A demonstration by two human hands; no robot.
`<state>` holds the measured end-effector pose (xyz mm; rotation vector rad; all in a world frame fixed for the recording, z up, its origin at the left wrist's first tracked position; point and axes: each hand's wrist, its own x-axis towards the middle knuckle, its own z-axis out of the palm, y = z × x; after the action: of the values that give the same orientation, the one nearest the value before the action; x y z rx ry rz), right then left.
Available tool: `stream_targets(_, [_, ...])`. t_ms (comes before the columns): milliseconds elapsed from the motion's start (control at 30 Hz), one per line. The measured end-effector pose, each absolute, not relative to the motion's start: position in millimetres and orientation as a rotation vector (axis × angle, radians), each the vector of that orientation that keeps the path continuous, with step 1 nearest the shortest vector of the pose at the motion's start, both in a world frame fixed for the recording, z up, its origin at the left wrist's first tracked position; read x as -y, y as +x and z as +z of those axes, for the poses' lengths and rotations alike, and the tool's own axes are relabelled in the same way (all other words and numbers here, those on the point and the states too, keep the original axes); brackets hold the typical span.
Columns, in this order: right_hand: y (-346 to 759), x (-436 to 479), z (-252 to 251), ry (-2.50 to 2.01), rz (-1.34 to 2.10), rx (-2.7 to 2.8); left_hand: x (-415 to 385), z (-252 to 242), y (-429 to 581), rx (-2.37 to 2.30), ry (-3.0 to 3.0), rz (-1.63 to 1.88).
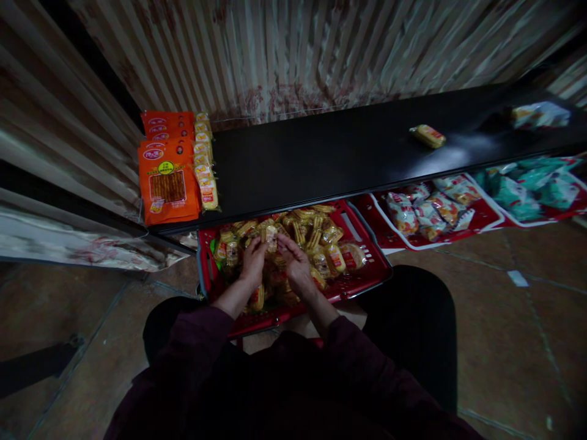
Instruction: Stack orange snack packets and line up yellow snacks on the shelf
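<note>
Over a red plastic basket (370,269) heaped with yellow wrapped snack packs, both my hands come together at one small snack pack (269,237) in clear wrapping. My left hand (254,260) pinches its left side between thumb and fingers. From the right, the fingers of my right hand (297,264) are closed at the same pack's edge. On the black shelf just beyond, a row of similar yellow packs (207,177) stands along a stack of orange snack bags (167,174).
A single yellow pack (430,135) and a crumpled white-and-yellow package (540,115) lie on the black shelf (293,162). Beneath its edge, right of my basket, are a basket of white-and-red bags (428,211) and one of green bags (527,189). A pleated curtain (284,55) hangs behind.
</note>
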<state>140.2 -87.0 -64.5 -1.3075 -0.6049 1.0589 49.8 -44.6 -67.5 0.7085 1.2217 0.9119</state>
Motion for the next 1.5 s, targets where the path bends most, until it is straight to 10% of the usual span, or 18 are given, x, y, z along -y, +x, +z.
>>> stream_targets(1500, [137.6,88.2,-58.4,-1.552,0.955,0.836,33.0,-61.1,48.6,-1.105,0.386,0.851])
